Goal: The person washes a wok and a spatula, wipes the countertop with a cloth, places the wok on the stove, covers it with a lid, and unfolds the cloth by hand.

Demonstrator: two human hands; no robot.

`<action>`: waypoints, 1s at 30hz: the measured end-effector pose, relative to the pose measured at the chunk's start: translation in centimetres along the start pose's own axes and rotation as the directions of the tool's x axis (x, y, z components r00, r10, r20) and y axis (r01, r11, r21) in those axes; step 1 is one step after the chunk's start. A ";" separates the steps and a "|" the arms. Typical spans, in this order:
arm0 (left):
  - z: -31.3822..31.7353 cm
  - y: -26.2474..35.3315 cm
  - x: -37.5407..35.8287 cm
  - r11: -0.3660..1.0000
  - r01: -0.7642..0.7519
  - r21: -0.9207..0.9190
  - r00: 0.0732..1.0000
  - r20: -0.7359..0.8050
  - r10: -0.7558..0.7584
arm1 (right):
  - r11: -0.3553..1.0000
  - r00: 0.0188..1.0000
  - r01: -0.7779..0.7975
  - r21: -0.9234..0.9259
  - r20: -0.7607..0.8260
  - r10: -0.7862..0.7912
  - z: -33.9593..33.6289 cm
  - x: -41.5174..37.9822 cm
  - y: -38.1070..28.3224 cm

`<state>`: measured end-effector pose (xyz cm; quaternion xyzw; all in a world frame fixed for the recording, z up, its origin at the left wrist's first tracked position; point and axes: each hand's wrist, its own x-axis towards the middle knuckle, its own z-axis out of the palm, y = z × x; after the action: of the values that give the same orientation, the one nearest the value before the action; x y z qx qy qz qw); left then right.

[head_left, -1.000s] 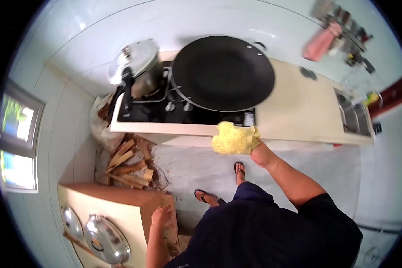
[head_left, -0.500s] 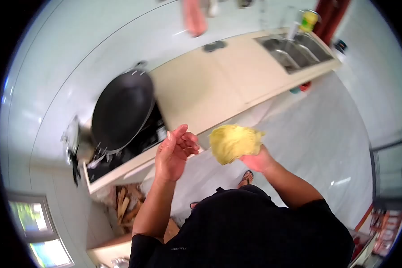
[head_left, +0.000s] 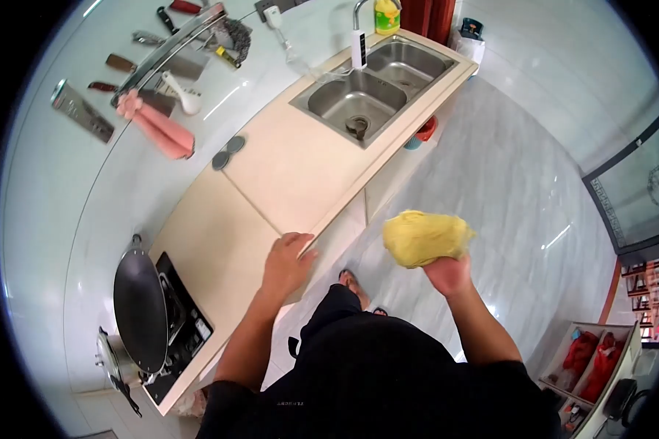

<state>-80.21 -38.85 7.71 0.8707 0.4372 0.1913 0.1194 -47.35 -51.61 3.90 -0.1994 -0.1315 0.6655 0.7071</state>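
The right hand bears the yellow cloth, which is bunched at the finger end and positioned above the floor, apart from the worktop. The cloth covers the fingers of this hand; whether they are pressed together or spread beneath it cannot be determined. The left hand holds nothing visible: the thumb stands apart from the loosely curved fingers, at the front edge of the worktop; contact with that edge cannot be confirmed. The dark shirt occupies the lower centre, with sandalled feet on the floor beyond it. At the left end of the worktop, the black wok sits over the black hob, and the pressure cooker stands just beside the wok. At lower right, an open-topped unit contains red bags in separate compartments. Two grey discs lie near the rear edge of the worktop. Further along, the double-bowl sink is set into the worktop, with the tap at its rear and the yellow bottle beside the far bowl. On the wall, the rack carries knives, a pink cloth and a white spoon.
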 end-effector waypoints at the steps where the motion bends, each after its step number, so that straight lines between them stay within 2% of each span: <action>1: 0.4 -1.1 2.1 0.991 0.093 -0.099 0.994 0.059 -0.088 | 0.999 0.997 0.048 -0.005 -0.057 -0.048 -0.8 0.7 -1.3; 3: 1.7 -3.0 7.2 0.916 0.284 -0.281 0.951 0.206 -0.232 | 0.988 0.972 0.149 -0.033 -0.177 -0.152 -2.2 1.6 -3.6; 6: 5.2 -5.3 16.6 0.651 0.506 -0.565 0.860 0.391 -0.329 | 0.980 0.936 0.179 -0.086 -0.293 -0.197 -3.7 3.0 -6.9; 9: 9.6 -4.8 24.9 0.131 0.665 -0.735 0.704 0.559 -0.438 | 0.967 0.890 0.221 -0.127 -0.381 -0.253 -4.1 4.2 -9.6; 12: 16.0 -5.8 31.8 0.359 0.685 -0.634 0.722 0.525 -0.451 | 0.953 0.875 0.249 -0.174 -0.381 -0.299 -4.5 5.2 -11.7; 13: 16.7 -5.9 34.1 0.577 0.655 -0.487 0.747 0.530 -0.401 | 0.932 0.858 0.270 -0.244 -0.378 -0.347 -5.4 5.5 -12.1; 16: 20.9 -6.4 37.2 0.834 0.530 -0.153 0.810 0.382 -0.445 | 0.914 0.811 0.301 -0.273 -0.430 -0.396 -8.2 6.7 -12.3; 17: 18.4 -4.4 38.0 0.737 0.632 -0.237 0.730 0.501 -0.465 | 0.917 0.798 0.287 -0.276 -0.461 -0.388 -8.9 7.5 -12.4; 20: 21.8 -6.5 38.6 0.732 0.636 -0.247 0.728 0.507 -0.461 | 0.893 0.838 0.191 -0.407 -0.407 -0.364 -12.3 10.9 -13.3; 21: 23.4 -8.0 38.5 0.689 0.641 -0.338 0.743 0.500 -0.446 | 0.911 0.843 0.160 -0.379 -0.428 -0.326 -12.0 12.8 -14.3; 22: 25.1 -9.4 38.4 0.639 0.640 -0.426 0.757 0.492 -0.430 | 0.903 0.859 0.118 -0.412 -0.414 -0.301 -12.8 14.8 -15.5; 24: 22.7 -8.4 38.8 0.441 0.727 -0.527 0.687 0.563 -0.459 | 0.882 0.891 0.030 -0.470 -0.388 -0.237 -15.3 18.8 -18.0; 26: 21.1 -7.6 39.5 0.249 0.781 -0.572 0.609 0.611 -0.506 | 0.774 0.940 -0.028 -0.633 -0.279 -0.194 -19.6 23.6 -21.5; 27: 20.3 -7.0 40.0 0.186 0.810 -0.556 0.554 0.620 -0.555 | 0.594 0.954 -0.016 -0.805 -0.190 -0.232 -23.2 26.4 -23.4; 29: 18.9 -6.1 41.6 0.072 0.845 -0.529 0.447 0.626 -0.639 | 0.434 0.970 -0.069 -0.898 -0.163 -0.183 -24.9 33.0 -28.4; 30: 18.5 -6.1 42.2 0.001 0.851 -0.525 0.408 0.659 -0.632 | 0.481 0.966 -0.152 -0.863 -0.232 -0.112 -22.5 36.6 -31.7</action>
<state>-53.51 -1.94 -1.56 0.3421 0.6644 0.1715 0.6419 -6.07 -18.79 -4.47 -0.6174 -0.3568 0.4819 0.5092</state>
